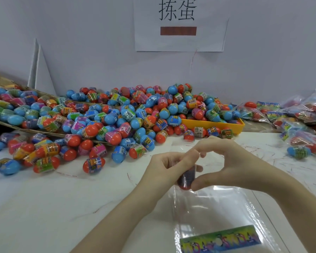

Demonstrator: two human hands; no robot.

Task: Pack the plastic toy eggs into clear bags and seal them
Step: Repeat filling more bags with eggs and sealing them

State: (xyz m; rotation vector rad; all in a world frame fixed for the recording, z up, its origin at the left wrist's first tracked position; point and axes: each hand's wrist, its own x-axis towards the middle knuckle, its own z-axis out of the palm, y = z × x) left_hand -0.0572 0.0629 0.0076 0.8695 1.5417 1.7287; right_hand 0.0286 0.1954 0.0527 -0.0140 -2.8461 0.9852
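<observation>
Centrally, near the surface's (62,198) front, both hands pinch a clear bag's (213,207) mouth: left grip (169,166) and right grip (224,167) curl around a red egg (185,179) inside; loose eggs (117,115) heap behind.

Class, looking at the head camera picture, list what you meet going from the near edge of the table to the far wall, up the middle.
colourful header card → clear bag → right hand holding a red egg → heap of eggs → paper sign on the wall
</observation>
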